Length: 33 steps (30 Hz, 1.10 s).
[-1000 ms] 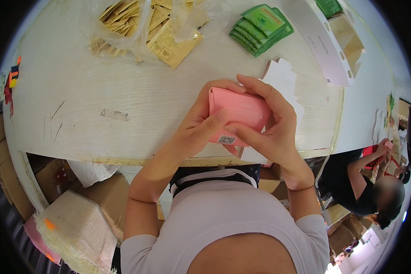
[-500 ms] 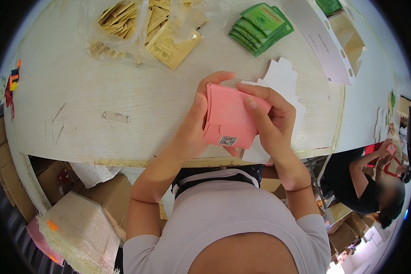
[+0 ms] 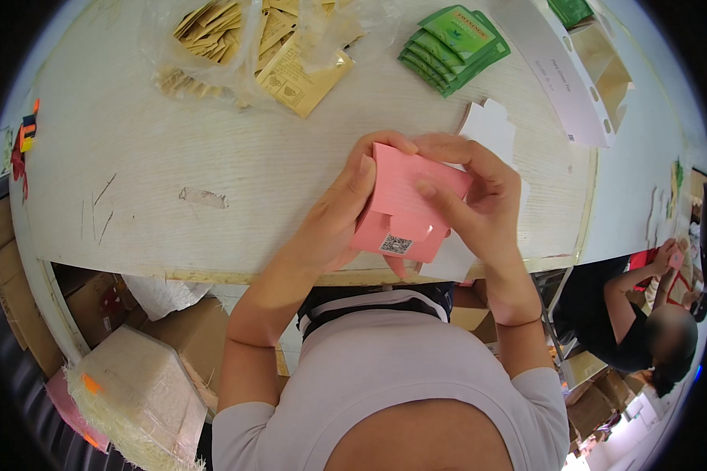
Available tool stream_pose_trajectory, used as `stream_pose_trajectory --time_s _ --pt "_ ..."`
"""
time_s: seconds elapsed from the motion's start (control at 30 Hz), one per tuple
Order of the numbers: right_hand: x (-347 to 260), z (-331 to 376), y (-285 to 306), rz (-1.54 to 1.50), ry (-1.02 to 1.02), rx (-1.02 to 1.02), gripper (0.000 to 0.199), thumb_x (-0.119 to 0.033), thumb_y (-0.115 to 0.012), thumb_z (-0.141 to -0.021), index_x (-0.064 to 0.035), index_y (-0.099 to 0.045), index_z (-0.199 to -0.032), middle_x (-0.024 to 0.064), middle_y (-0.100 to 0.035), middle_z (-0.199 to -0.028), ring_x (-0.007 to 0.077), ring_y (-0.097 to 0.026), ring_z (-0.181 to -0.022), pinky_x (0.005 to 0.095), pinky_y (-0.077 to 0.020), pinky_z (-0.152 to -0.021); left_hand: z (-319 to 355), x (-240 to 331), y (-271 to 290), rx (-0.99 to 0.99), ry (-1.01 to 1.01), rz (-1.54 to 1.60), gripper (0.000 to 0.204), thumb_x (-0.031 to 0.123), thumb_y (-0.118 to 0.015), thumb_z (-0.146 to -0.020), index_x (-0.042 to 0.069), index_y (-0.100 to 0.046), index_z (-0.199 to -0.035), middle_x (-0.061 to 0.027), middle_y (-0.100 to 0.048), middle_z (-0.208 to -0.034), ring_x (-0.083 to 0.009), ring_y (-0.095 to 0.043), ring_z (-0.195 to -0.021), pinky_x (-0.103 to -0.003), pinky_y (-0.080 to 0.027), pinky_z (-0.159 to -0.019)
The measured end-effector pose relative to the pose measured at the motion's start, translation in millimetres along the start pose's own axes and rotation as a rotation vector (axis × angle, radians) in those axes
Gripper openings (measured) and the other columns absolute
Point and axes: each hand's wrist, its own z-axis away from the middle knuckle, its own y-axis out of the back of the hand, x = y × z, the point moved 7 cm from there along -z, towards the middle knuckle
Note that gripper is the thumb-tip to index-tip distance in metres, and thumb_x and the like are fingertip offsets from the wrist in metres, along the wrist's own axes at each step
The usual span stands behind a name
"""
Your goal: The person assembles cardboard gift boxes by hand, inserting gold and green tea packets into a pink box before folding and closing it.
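A small pink carton (image 3: 397, 192), with a black-and-white square code near its lower edge, is held up between my two hands over the near edge of the table. My left hand (image 3: 339, 206) grips its left side, the thumb along the edge and other fingers underneath. At the upper right, my right hand (image 3: 489, 196) curls around the carton, its thumb on the front face and slightly blurred. A tab stands out from the front near the code. White flat card pieces (image 3: 491, 132) lie on the table behind and under the right hand, partly hidden by it.
Gold sachets (image 3: 208, 31) fill a clear plastic bag at the back left. Green tea sachets (image 3: 456, 47) lie stacked at the back, beside a long white box (image 3: 554, 74). Cardboard boxes (image 3: 192, 341) are below the table. At right, another person (image 3: 624, 314) handles something pink.
The front panel of the pink carton now shows a tab and fold standing out. My right fingers have shifted up and right, and the carton has tilted slightly.
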Motion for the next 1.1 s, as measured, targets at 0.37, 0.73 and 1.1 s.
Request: stream_pose_trajectory --time_s 0.37,0.73,1.1 --pt "-32.9 -3.4 -10.8 0.398 0.194 -0.204 0.047 -0.009 -0.076 -0.056 -0.0034 -0.060 -0.100 0.0128 -0.058 -0.111 0.0264 -0.058 -0.097 0.0322 -0.0465 -0.081 1.5 0.3 -1.1 -0.030 0.047 0.105 0.050 0.031 -0.046 -0.084 0.013 -0.027 -0.126 -0.0128 -0.041 -0.120 -0.0278 -0.056 -0.098 -0.043 -0.057 -0.054" --pt "-31.7 -2.4 -6.0 0.352 0.143 -0.315 0.048 -0.010 -0.072 -0.063 -0.0037 -0.058 -0.108 0.0152 -0.057 -0.113 0.0288 -0.058 -0.100 0.0330 -0.0452 -0.084 9.7 -3.3 -10.7 -0.153 0.212 0.245 0.086 -0.004 -0.054 -0.063 0.017 -0.012 -0.135 -0.0119 -0.033 -0.130 -0.0293 -0.047 -0.111 -0.048 -0.055 -0.069" --pt "-21.3 0.1 -12.0 0.267 0.174 -0.381 0.047 -0.015 -0.058 -0.076 -0.0039 -0.052 -0.121 0.0160 -0.048 -0.125 0.0305 -0.051 -0.103 0.0356 -0.0396 -0.089 8.1 1.1 -11.4 -0.114 0.187 0.152 0.092 0.001 -0.058 -0.065 0.014 -0.003 -0.137 -0.0145 -0.031 -0.130 -0.0289 -0.048 -0.112 -0.046 -0.055 -0.070"
